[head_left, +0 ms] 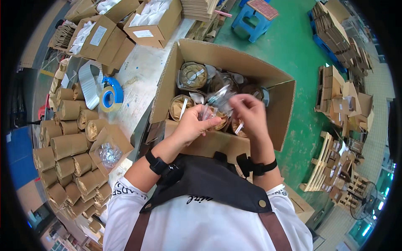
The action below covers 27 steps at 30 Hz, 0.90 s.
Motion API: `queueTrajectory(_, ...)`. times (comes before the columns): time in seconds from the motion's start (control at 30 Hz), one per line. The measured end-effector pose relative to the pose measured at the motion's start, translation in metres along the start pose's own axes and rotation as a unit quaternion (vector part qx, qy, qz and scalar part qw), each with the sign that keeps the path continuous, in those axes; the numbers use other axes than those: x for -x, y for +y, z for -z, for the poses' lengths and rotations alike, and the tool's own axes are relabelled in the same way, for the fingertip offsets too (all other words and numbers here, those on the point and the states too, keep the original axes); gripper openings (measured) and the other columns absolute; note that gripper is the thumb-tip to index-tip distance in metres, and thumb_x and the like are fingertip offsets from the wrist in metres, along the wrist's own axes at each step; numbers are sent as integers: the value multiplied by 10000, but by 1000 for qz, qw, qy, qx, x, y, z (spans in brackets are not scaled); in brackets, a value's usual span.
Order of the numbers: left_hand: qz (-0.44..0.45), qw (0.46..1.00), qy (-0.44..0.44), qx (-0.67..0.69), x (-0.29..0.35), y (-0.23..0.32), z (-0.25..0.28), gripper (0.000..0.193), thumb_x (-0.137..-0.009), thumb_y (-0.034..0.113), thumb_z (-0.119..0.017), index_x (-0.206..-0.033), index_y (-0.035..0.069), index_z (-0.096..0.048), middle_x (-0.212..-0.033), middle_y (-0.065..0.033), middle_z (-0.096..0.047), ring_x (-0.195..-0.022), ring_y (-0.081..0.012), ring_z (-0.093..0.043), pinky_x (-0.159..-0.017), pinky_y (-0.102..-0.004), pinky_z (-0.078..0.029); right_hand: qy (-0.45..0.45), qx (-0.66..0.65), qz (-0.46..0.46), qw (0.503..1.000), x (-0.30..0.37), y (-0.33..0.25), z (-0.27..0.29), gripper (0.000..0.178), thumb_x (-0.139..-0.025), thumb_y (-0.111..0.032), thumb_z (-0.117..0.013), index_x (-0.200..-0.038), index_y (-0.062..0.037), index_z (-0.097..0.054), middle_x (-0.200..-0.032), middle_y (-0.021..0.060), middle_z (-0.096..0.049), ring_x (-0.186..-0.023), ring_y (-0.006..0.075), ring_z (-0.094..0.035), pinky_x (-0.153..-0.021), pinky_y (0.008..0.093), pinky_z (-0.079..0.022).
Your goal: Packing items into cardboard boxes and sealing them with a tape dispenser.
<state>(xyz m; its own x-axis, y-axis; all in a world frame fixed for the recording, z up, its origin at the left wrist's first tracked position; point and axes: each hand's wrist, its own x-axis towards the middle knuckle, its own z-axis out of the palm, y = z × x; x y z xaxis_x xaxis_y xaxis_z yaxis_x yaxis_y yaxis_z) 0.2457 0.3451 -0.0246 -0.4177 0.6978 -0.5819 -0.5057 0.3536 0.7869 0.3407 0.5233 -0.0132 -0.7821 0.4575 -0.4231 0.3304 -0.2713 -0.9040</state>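
— Hands over the open carton (284,90): my left hand (193,124) and right hand (250,112) both pinch a small clear bag (217,100) above the packed coils (192,76).

— Step?

— Bagging, I judge; next needs a steady pinch and a short drop. Carton walls crowd close; table (140,69) at left offers room beside the tape dispenser (111,95).

My right hand (250,112) is motion-blurred, so I can't make out its fingertips; my left hand (193,124) covers part of the small clear bag (208,112).
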Motion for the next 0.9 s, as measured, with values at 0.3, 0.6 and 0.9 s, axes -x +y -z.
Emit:
queueTrajectory(0.3, -11, 954, -171, 244, -3, -12, -2, 423, -956, 68, -482, -1365, 30, -381, -1251, -112, -535, -1113, -199, -579, -925, -326, -499, 151, 196, 138, 959, 27, 35, 12, 510, -819, -242, -712, -1195, 33, -503, -1045, 135, -569, -703, 102, -535, -626, 241, -457)
queueTrajectory(0.6, -19, 990, -126, 58, -9, -21, -9, 292, -993, 153, -441, -1244, 22, -513, -1078, -72, -615, -928, -148, -632, -737, -264, -552, 40, -58, -40, 997, 56, 45, 1, 231, -885, -239, -666, -850, -11, -644, -679, 9, -601, -580, 60, -543, -479, 206, -408)
queueTrajectory(0.9, -72, 988, -28, -137, -46, -30, -3, 228, -975, 128, -448, -1114, -4, -570, -904, -57, -640, -706, -100, -620, -574, -221, -504, 164, 25, -35, 986, 58, 78, 49, 269, -937, -241, -579, -824, -1, -625, -655, 19, -595, -511, 68, -540, -428, 206, -392)
